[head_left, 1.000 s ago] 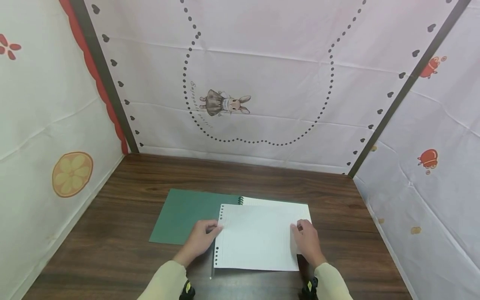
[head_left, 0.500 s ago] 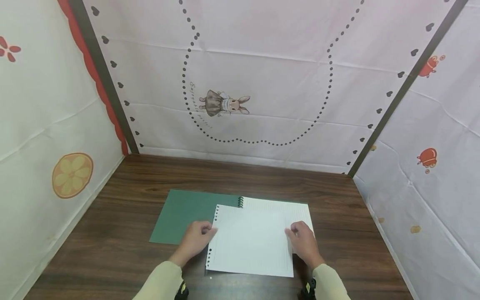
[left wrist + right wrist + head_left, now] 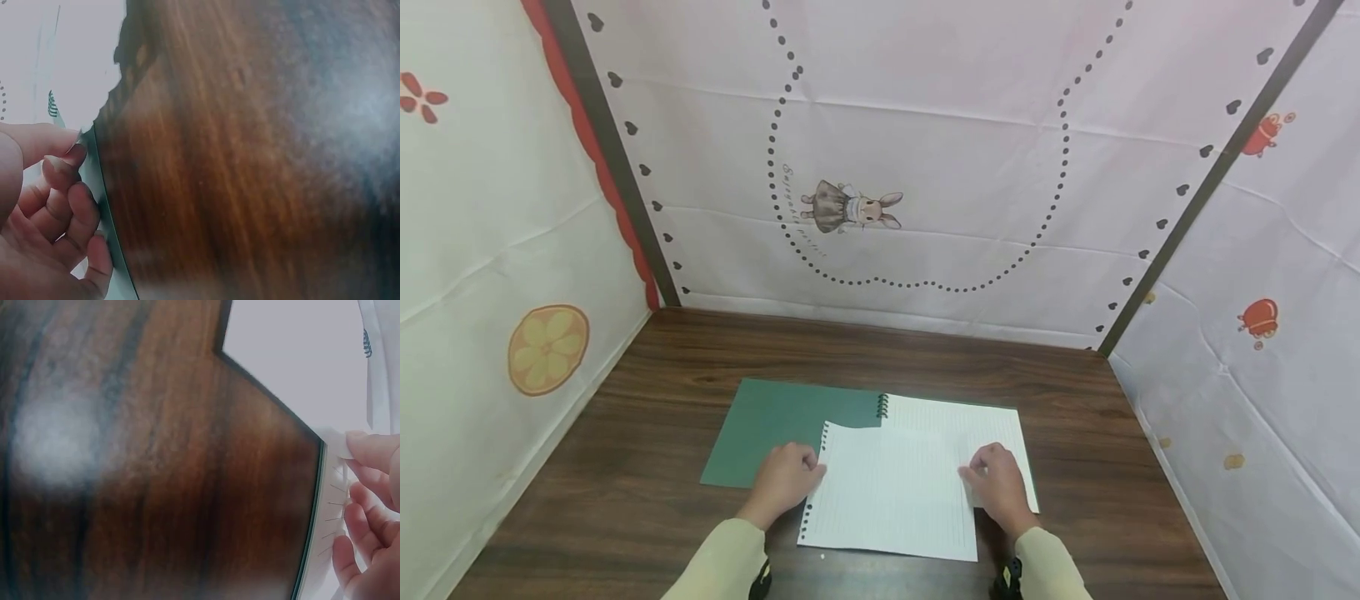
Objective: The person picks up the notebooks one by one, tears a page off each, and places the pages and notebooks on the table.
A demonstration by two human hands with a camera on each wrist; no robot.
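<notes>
A loose sheet of lined paper [image 3: 887,496] with holes down its left side is held between both hands, over the near part of an open spiral notebook [image 3: 988,425]. My left hand [image 3: 784,482] pinches the sheet's left edge between thumb and forefinger; in the left wrist view that edge looks ragged, and the other fingers are curled. My right hand [image 3: 1000,487] pinches the right edge, with its lower fingers over the notebook's ruled page in the right wrist view. The notebook's green cover [image 3: 797,408] lies flat to the left of its black spiral [image 3: 882,406].
The brown wooden table [image 3: 647,433] spreads around the notebook. White printed cloth walls [image 3: 925,192] stand behind it and on both sides. A tiny white scrap [image 3: 822,557] lies near the sheet's front edge.
Both hands have moved left and slightly toward the person, carrying the sheet along. More of the notebook's right page and spiral now shows. The notebook has stayed in place.
</notes>
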